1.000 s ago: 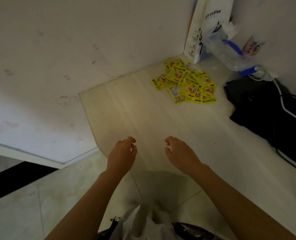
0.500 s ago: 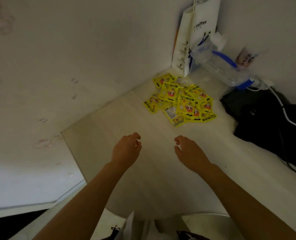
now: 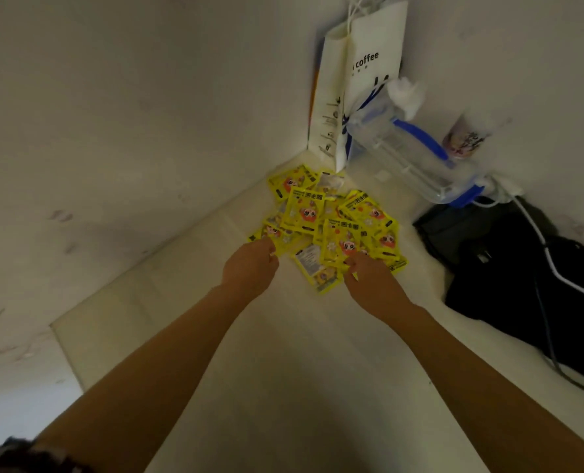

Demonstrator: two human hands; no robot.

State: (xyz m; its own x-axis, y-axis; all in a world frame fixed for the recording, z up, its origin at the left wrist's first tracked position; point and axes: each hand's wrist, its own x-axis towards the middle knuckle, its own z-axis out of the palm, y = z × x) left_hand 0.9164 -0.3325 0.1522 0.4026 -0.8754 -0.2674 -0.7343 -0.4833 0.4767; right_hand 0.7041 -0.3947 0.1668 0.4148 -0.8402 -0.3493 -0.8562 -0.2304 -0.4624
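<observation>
Counted one left hand (image 3: 249,266), one right hand (image 3: 369,281), one white paper bag (image 3: 369,83), one clear container (image 3: 410,155), one cup (image 3: 464,139), one black bag (image 3: 502,268), and roughly a dozen overlapping yellow packets (image 3: 331,227).

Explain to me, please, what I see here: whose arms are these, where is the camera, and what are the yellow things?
There is no machine here. A person wears one wide-angle camera on the head, looking forward and down, so you see that person's own bare arms. The left hand and the right hand reach the near edge of a pile of small yellow packets on a pale table. Whether they grip a packet cannot be seen. Behind the pile stand a white paper bag printed "coffee" and a clear plastic container with blue parts. On the right lies a black bag with a white cable over it.
</observation>
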